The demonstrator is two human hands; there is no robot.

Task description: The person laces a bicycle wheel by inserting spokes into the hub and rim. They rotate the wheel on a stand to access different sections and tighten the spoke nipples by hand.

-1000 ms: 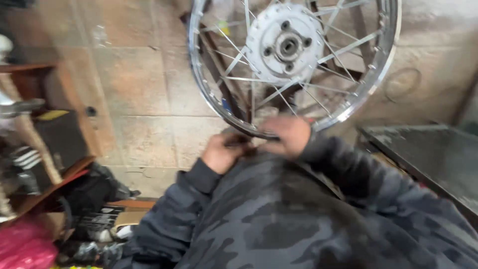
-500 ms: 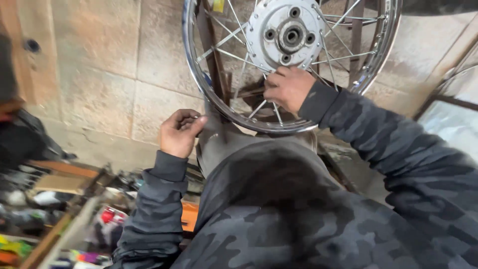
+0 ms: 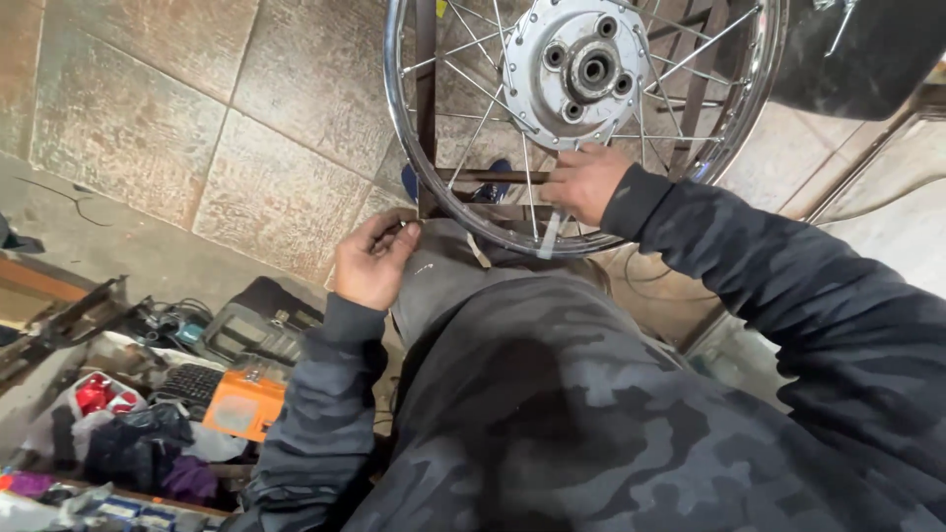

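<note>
**A:** Your spoked wheel (image 3: 587,118) stands upright ahead of you, chrome rim low against your knees, the grey hub (image 3: 589,67) near the top edge of the view. Your right hand (image 3: 583,183) is in among the lower spokes (image 3: 475,138), fingers closed around one of them just under the hub.

**B:** And my left hand?

**A:** Your left hand (image 3: 372,262) sits apart from the wheel, beside your left knee, fingers curled together on something small and dark. I cannot tell what it is; it may be a spoke tool.

**B:** So where am I in the job?

**A:** I'd judge you are working the spokes one at a time, steadying one with the right. The next move would call for bringing the left hand up to the rim, close to the spoke you hold.

**B:** Anything in the way?

**A:** A brown metal stand (image 3: 427,108) runs behind the spokes, its crossbar right beside your right hand, so room there is tight. Down at the lower left, well apart, lie an orange box (image 3: 243,405), a dark meter-like case (image 3: 251,333) and a heap of rags and wires on the tiled floor (image 3: 177,128).
</note>
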